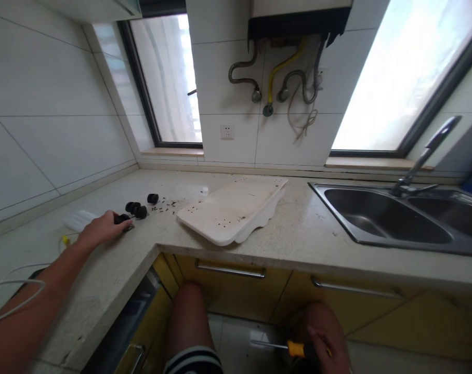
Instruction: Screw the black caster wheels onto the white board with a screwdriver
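Note:
My left hand [105, 227] reaches over the left part of the counter, its fingers closed around a black caster wheel [122, 220]. Just beyond it stand several more black casters [141, 212], and one sits apart [153, 198]. Small dark screws [166, 205] lie scattered beside them. Low in the view, my right hand [322, 349] grips a screwdriver [296, 348] with a yellow and black handle, its metal shaft pointing left. Between the hands, a white plastic panel [232, 208] rests on the counter, with small holes near its corners and some dirt marks.
A double steel sink [376, 213] with a faucet [423, 156] is set into the counter at right. White cables [21, 283] run by my left arm. Yellow drawers [251, 296] with metal handles are below the counter edge. Pipes [275, 78] hang on the tiled wall.

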The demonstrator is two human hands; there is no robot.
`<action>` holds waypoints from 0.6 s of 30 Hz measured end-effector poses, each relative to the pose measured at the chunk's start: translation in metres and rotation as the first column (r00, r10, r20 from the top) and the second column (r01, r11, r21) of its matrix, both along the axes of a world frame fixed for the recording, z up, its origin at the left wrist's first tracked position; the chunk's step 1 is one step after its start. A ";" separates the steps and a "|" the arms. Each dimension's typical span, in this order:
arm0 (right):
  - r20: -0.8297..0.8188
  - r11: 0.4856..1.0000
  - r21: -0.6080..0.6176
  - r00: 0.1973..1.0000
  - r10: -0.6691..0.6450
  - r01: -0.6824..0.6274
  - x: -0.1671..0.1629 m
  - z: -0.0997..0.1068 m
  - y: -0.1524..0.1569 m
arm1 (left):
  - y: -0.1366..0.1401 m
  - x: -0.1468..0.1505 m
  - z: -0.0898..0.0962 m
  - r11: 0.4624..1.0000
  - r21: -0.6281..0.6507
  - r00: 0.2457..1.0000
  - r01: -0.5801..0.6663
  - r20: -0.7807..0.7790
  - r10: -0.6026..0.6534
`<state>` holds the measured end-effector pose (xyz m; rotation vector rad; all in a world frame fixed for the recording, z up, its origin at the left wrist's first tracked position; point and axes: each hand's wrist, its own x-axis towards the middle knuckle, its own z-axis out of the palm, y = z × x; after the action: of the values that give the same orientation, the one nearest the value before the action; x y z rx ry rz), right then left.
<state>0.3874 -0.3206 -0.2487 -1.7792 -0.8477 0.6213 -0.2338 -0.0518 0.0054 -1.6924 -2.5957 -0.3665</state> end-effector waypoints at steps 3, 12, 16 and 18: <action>-0.047 1.000 0.008 0.999 -0.010 0.010 -0.001 0.001 -0.007 | -0.003 0.019 -0.011 0.995 0.098 0.996 0.034 -0.083 -0.026; -0.173 0.998 0.040 0.985 -0.030 0.037 0.000 -0.003 -0.002 | -0.027 0.195 -0.040 0.325 0.290 0.394 0.900 -0.219 -0.893; -0.236 0.996 0.072 0.971 -0.027 0.046 -0.005 -0.006 -0.007 | -0.024 0.225 -0.042 0.293 0.294 0.366 0.910 -0.233 -0.901; -0.271 0.994 0.093 0.962 -0.029 0.056 -0.007 -0.007 -0.010 | -0.025 0.234 -0.043 0.278 0.282 0.358 0.918 -0.291 -0.887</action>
<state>0.3806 -0.3307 -0.2552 -1.5747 -0.6401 0.7599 0.0005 -0.0771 -0.0375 -2.7016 -0.9949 -0.7410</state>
